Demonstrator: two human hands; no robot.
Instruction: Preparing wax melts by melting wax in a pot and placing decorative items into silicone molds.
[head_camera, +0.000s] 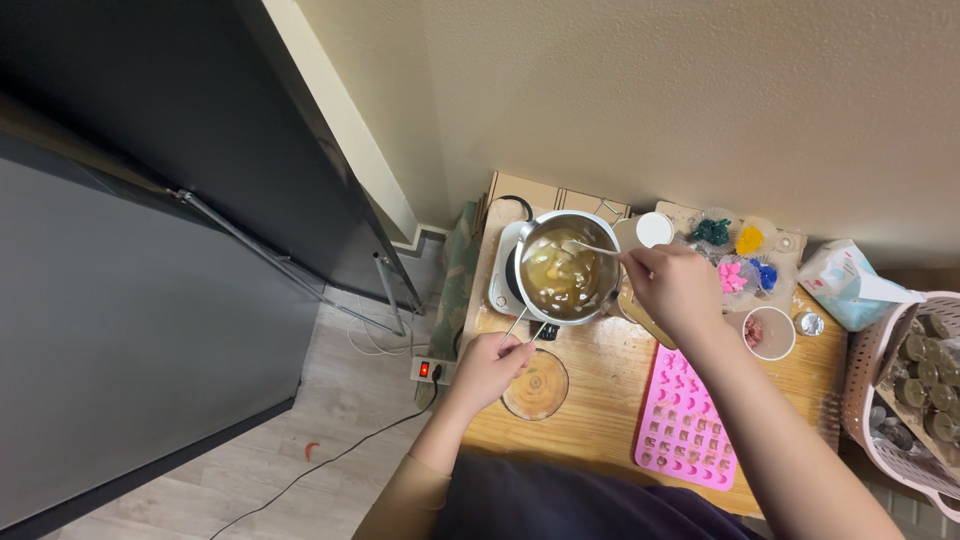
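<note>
left hand (487, 366) grips pot handle (517, 325) | right hand (675, 288) pinches stirrer (596, 249), tip submerged

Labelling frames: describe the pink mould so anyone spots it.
On the small wooden table, look at the near right corner, below the right hand. The pink mould lies flat there: a rectangular tray of small cavities, the only large pink item.

1. The left hand (490, 368) has its grip closed on the thin handle (520, 322) of a metal pot (568, 266), at 7 o'clock from the pot.
2. The right hand (672, 290), at 3 o'clock from the pot, pinches a spoon (592, 249) that reaches into the yellowish liquid.
3. A glass lid (535, 385) lies on the wooden counter (600, 400) just beside the left hand.
4. A pink mould (686, 420) lies at 5 o'clock from the pot.
</note>
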